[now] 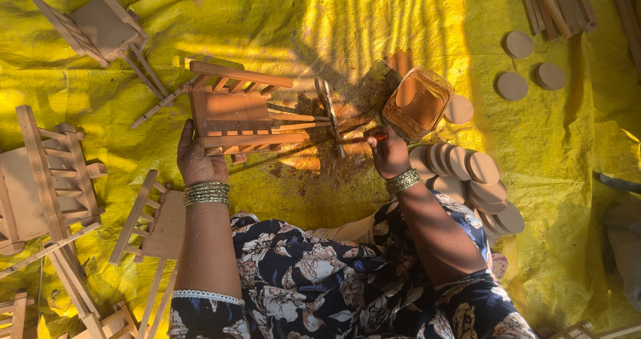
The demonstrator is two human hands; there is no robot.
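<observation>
While seated over a crinkled yellow sheet [414, 18] with legs in dark flowered cloth [334, 279], working on a small wooden cart [234, 115] near the middle of the sheet, just in front of the knees. Left hand [195, 158] closed around the near side of the cart body, fingers curled on its slatted rail, thumb side hidden. Right hand [387, 153] shut in a pinch on a thin brush [360, 138], its tip pointing left toward the cart shafts and the small wheel [327, 105] at their end. Green and gold bangles on both wrists. Just beyond the right hand, an open square container of brown paint [417, 102], touching or nearly touching a loose wooden disc [459, 109]. Right of the wrist, a curved row of round wooden discs [474, 179], overlapping each other. Farther away at the upper right, three separate discs [527, 68] and a bundle of wooden sticks [557, 2]. At the left, several unpainted carts [47, 172], one more at the top left [100, 25], another beside the left forearm [157, 219].
</observation>
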